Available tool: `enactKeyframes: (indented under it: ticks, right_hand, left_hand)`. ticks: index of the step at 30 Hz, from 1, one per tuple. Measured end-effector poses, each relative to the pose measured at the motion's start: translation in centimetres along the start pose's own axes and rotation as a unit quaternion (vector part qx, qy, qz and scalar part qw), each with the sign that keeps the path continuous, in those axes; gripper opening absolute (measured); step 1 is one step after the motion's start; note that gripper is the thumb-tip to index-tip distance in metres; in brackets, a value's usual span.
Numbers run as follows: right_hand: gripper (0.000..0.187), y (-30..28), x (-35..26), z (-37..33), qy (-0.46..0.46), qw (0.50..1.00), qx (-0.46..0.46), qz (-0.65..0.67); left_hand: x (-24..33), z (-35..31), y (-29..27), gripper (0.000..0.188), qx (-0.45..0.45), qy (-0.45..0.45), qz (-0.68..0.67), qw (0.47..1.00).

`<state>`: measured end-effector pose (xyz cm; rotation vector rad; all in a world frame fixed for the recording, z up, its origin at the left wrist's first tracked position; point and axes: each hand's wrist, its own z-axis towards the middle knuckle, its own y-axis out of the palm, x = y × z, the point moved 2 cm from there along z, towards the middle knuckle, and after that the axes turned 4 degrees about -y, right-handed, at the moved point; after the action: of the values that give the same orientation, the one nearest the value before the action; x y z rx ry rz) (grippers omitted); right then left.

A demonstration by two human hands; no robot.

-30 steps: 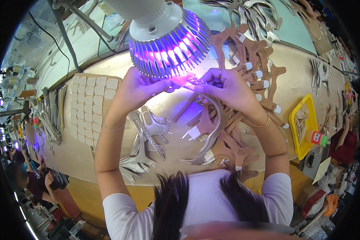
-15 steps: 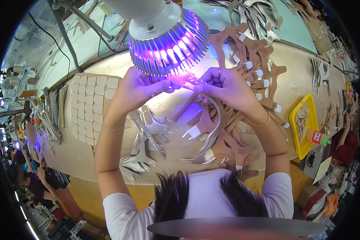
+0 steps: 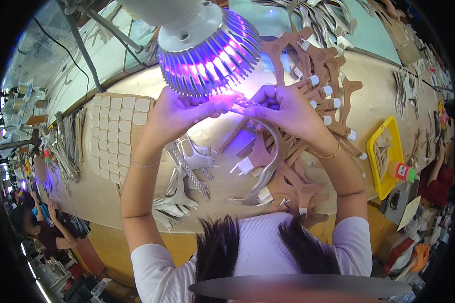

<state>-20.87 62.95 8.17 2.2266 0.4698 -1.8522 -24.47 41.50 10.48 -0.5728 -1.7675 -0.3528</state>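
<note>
Under a glowing purple lamp, my left hand is closed, thumb and fingers pinching one end of a braided strap. Glare blurs the left fingertips and the strap's end there. My right hand pinches the same strap farther along, thumb on top. From beneath the right hand a smooth metallic-beige strap piece curves down toward me; its join to the braid is hidden by the fingers. Several brown strap pieces with white tabs lie below and beside my right forearm.
A board of pale rounded squares lies left of my left forearm. Silvery strap pieces with braids rest between my arms. A yellow tray with a green-capped bottle sits at right. Metal lamp arms cross the upper left.
My left hand's fingertips have shifted slightly right, closer to my right hand along the braid. The right hand stays nearly in place. The lamp appears slightly farther left in view.
</note>
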Motion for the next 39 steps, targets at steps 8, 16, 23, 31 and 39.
enactKeyframes:
  ticks: [8,16,23,31,39]
  right_hand:
    - [0.028,0.1,-0.4,-0.3,0.023,0.999,-0.014,-0.033]
    - [0.035,0.2,0.0,-0.3,-0.014,1.0,-0.016,-0.016]
    - [0.034,0.1,0.0,-0.5,-0.018,0.999,-0.019,-0.024]
    - [0.037,0.3,-0.4,-1.0,-0.024,0.999,-0.022,-0.031]
    - [0.034,0.5,-0.9,-1.8,-0.018,0.998,-0.019,-0.062]
  left_hand:
    - [-0.6,0.5,1.2,0.034,-0.003,-0.038,-0.037,0.999]
    - [-0.7,0.6,1.2,0.035,-0.009,-0.029,-0.027,0.999]
    - [-0.1,0.6,1.1,0.037,-0.036,-0.064,-0.021,0.997]
    - [-0.3,0.6,1.6,0.026,-0.033,-0.153,-0.036,0.987]
    - [-0.3,-0.3,2.0,0.027,-0.043,-0.102,-0.041,0.993]
